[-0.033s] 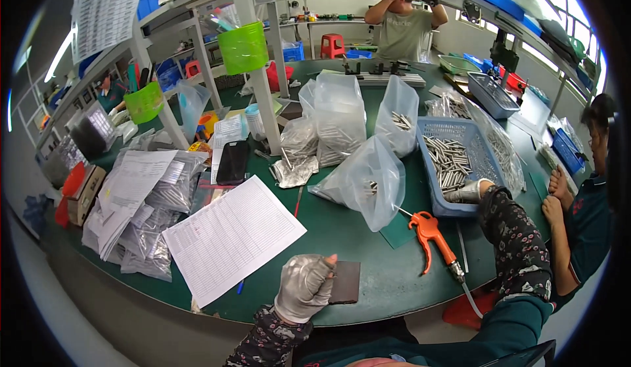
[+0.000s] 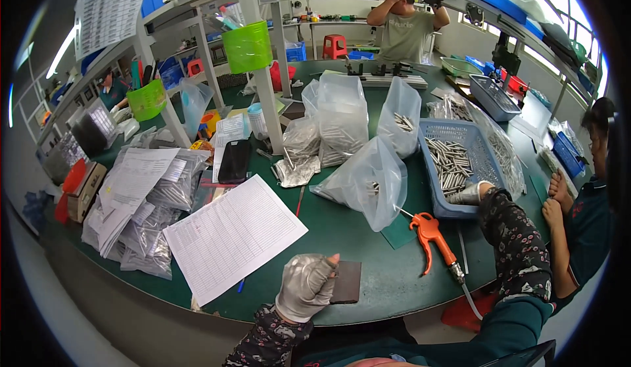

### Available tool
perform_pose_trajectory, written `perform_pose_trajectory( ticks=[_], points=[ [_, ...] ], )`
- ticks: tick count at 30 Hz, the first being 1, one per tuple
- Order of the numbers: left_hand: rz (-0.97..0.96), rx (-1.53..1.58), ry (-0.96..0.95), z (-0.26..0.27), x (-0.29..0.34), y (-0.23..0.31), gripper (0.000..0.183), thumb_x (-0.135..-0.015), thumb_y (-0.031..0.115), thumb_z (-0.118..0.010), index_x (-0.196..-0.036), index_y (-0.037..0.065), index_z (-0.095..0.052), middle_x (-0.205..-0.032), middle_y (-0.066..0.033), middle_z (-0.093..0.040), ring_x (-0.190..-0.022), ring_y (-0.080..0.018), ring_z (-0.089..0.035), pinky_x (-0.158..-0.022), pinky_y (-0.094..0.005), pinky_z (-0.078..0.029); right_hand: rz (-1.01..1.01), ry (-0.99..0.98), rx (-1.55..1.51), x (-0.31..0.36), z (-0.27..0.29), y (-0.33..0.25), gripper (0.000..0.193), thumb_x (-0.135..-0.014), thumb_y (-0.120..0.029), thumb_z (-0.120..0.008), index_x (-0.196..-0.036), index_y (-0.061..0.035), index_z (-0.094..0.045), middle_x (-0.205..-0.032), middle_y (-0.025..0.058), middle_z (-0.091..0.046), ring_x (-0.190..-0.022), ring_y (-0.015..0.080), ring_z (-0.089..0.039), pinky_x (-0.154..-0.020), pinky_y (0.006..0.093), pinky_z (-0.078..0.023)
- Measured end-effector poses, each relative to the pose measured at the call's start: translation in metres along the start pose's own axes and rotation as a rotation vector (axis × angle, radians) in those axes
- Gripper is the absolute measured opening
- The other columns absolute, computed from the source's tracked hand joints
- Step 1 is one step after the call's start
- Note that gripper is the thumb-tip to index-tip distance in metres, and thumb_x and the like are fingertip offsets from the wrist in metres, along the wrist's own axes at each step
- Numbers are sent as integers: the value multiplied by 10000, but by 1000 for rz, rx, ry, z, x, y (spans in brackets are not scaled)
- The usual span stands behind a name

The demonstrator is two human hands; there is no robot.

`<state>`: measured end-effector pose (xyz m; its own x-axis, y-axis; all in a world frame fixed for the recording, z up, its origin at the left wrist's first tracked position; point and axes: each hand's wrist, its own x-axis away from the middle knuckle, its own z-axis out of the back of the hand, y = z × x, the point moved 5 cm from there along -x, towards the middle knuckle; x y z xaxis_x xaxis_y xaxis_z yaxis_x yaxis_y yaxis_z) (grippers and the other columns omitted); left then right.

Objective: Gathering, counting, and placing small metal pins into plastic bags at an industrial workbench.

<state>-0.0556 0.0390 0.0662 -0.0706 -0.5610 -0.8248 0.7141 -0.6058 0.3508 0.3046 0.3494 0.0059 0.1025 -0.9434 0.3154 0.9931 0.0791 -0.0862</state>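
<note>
My left hand (image 2: pixel 305 287), in a pale grey glove with a bare thumb tip showing, is closed at the table's near edge. Its thumb side touches or overlaps a small dark brown flat pad (image 2: pixel 346 283); whatever its fingers hold is hidden. Over the near wall of a blue plastic basket (image 2: pixel 472 136) reaches my right hand (image 2: pixel 468 195), also gloved. It rests low inside, against a heap of short metal pins (image 2: pixel 449 164), and its fingers are too obscured to read. An orange air blow gun (image 2: pixel 430 239) lies just left of my right forearm, its hose hanging off the edge.
Translucent bags of pins (image 2: pixel 368 183) stand mid-table. A printed sheet (image 2: pixel 235 239), a black phone (image 2: pixel 234 161) and papers on bagged parts (image 2: pixel 135 193) lie to the left. A shelf post (image 2: pixel 264 104) rises behind. A co-worker's hands (image 2: pixel 556 199) are at far right.
</note>
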Motion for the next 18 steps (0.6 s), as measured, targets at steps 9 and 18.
perform_pose_trajectory(
  ticks=[9, 18],
  points=[
    [-27, 8, 24, -3, 0, -5, 284, -828, 41, -594, -1111, 21, -592, -776, -82, -597, -673, -254, -595, -604, -350, -482, 391, 627, 815, -107, -29, 65, 768, -746, -563, -614, -1329, -88, -459, -1286, 95, -537, -1159, 221, -489, -1031, 319, -330],
    [-51, 28, 3, -11, 5, -8, 410, -825, 44, -586, -1229, 33, -520, -716, -70, -592, -629, -252, -593, -594, -347, -484, 814, 1362, 1684, -195, -110, 109, 732, -786, -553, -565, -1335, -84, -448, -1291, 81, -535, -1166, 211, -482, -1044, 314, -317]
  ],
)
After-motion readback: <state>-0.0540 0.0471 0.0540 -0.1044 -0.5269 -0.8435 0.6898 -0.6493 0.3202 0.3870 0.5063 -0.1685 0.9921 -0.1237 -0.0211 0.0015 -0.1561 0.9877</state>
